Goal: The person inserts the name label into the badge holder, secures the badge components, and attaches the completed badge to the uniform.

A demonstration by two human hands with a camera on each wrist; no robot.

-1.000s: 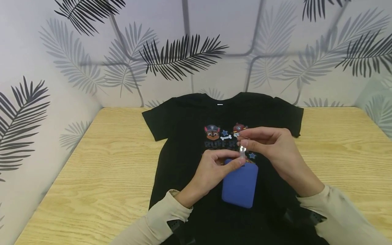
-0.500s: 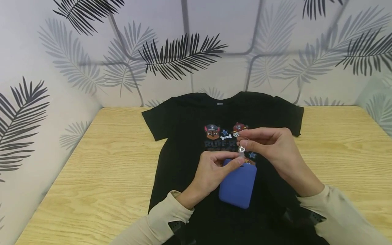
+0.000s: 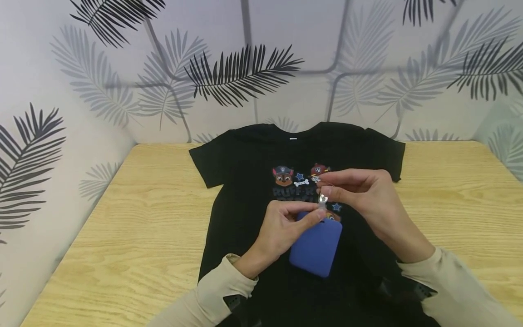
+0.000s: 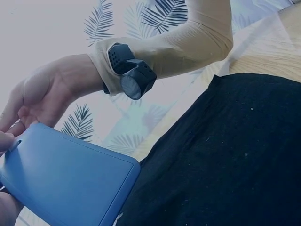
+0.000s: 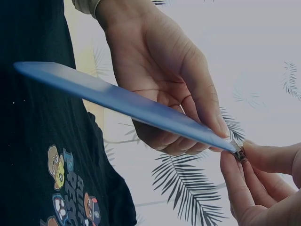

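A blue badge holder [image 3: 316, 247] hangs tilted above a black T-shirt [image 3: 249, 168], its slotted end uppermost. A short clear strap with a metal clip [image 3: 323, 199] is at that end. My left hand [image 3: 279, 229] pinches the strap between thumb and fingers, just over the slot. Slightly higher and to the right, my right hand [image 3: 376, 206] pinches the metal clip with thumb and fingertips. The holder's broad flat face fills the lower left of the left wrist view. Seen nearly edge-on in the right wrist view, the holder [image 5: 136, 108] leads up to the clip [image 5: 239, 153]; fingers partly hide the clip.
The T-shirt, printed with cartoon dogs [image 3: 283, 177], lies spread on a light wooden table [image 3: 139, 218]. Behind the table stands a pale backdrop [image 3: 229, 32] with a leaf pattern. Small black cameras sit on both wrists.
The badge holder's lower end has swung a little to the left. Both hands stay almost in place, pinching the same parts.
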